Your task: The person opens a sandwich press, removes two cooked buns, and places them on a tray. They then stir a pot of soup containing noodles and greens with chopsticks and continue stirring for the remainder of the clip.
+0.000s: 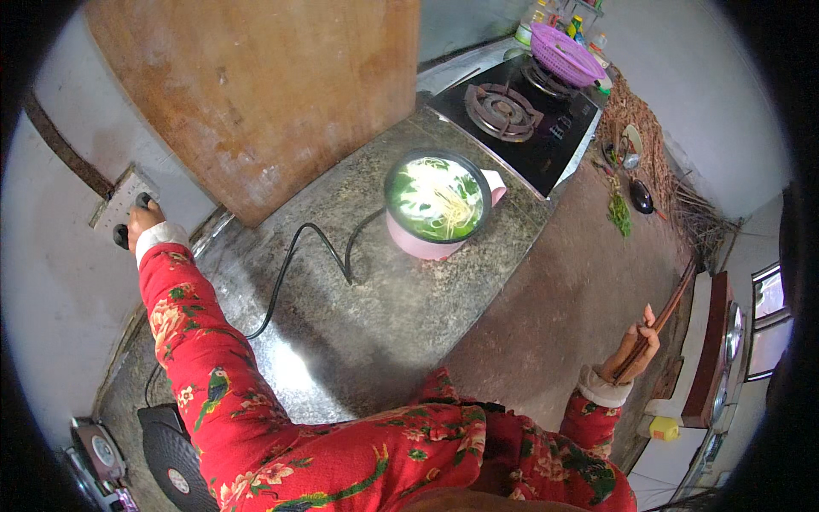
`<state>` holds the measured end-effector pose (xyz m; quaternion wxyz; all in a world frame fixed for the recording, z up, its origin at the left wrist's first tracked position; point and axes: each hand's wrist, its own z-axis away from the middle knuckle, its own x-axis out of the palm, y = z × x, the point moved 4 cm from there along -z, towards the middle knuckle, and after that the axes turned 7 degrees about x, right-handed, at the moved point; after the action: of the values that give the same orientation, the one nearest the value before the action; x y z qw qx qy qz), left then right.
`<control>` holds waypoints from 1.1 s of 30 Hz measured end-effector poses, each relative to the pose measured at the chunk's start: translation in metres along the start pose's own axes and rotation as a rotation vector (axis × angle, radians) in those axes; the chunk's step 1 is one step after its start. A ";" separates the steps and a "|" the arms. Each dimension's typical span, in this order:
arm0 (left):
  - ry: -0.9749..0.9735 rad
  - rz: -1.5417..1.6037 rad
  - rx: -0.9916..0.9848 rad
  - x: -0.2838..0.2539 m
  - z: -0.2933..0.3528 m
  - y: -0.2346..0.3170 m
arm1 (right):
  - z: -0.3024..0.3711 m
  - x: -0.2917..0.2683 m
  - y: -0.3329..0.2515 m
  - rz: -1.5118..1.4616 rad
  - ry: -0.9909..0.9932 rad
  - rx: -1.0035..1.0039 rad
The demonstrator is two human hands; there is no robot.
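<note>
From my remote seat I take the pink pot [420, 246] as my landmark; it stands upright on the grey counter [401, 328], the broadest thing I see beneath it. A wooden board [273, 94] rises beyond the pot on its left, and to the pot's far right the black gas stove [546, 158] is set into the counter, well apart from the board's left edge. A purple basket [559, 66] sits at the stove's back end, farther from the pot than the nearer burner [503, 111]. From the pot's left side a black cord [348, 275] bends across the counter and passes out of sight under my left sleeve [217, 375]. Well left of the pot, a socket plate [130, 183] is fixed to the wall. My left hand [148, 224] is there, at an upper plug [142, 200] and a lower plug [120, 235]; it is small and partly turned away, so I cannot tell whether its fingers are closed on either. Right of the pot and nearer me, my right hand [633, 352] grips brown chopsticks [674, 294] in curled fingers. Inside the pot, pale noodles [439, 192] lie among green leaves [465, 229].
</note>
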<state>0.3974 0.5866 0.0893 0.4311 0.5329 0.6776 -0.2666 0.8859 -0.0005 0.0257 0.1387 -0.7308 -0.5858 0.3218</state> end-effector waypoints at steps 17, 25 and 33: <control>0.004 -0.049 0.044 0.010 0.002 -0.003 | 0.016 -0.006 -0.011 -0.036 0.046 0.116; -0.088 -0.029 0.066 0.009 0.005 0.000 | 0.016 -0.005 -0.009 -0.033 0.027 0.065; -0.041 -0.014 0.023 0.009 0.010 -0.002 | 0.018 0.003 -0.001 -0.111 -0.064 -0.062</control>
<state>0.3977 0.5820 0.0768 0.4369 0.5273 0.6692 -0.2885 0.8744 -0.0003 0.0120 0.1147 -0.6906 -0.6392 0.3183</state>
